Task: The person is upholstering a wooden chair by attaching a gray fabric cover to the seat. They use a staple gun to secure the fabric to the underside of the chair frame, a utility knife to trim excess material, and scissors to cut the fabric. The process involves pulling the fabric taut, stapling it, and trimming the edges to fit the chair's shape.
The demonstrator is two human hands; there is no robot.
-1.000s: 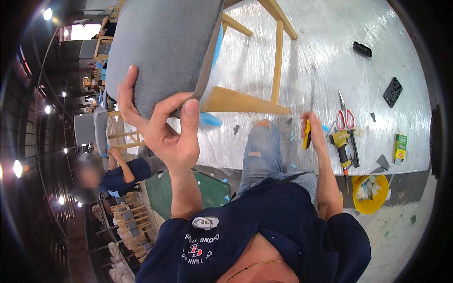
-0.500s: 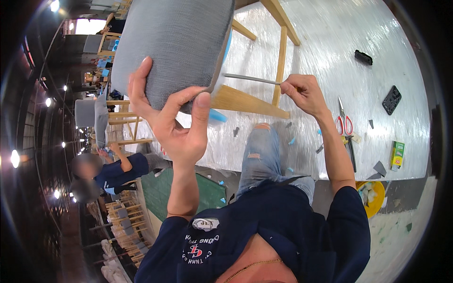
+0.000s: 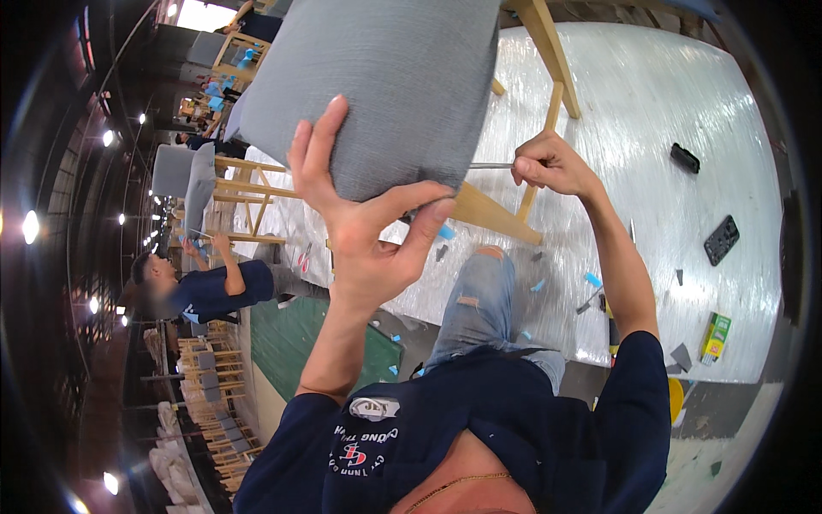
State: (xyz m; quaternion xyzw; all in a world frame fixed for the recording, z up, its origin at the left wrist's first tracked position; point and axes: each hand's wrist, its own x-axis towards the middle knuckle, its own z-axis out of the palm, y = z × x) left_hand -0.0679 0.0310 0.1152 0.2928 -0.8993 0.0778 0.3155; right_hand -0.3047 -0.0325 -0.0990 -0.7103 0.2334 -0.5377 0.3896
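Under your work lies a broad white work surface (image 3: 685,94) with a glossy, wrinkled plastic-like skin. Two small black devices (image 3: 684,158) (image 3: 721,240) rest on it at your right, well apart from a green and yellow carton (image 3: 714,337) near its edge. Blue scraps (image 3: 592,279) and grey scraps (image 3: 682,356) are scattered across it.

We see grey fabric cushion (image 3: 377,86), upholstered, raised and tilted against wooden chair frame (image 3: 501,218). Thin metal rod (image 3: 491,165) lies horizontal, tip at cushion's right edge.
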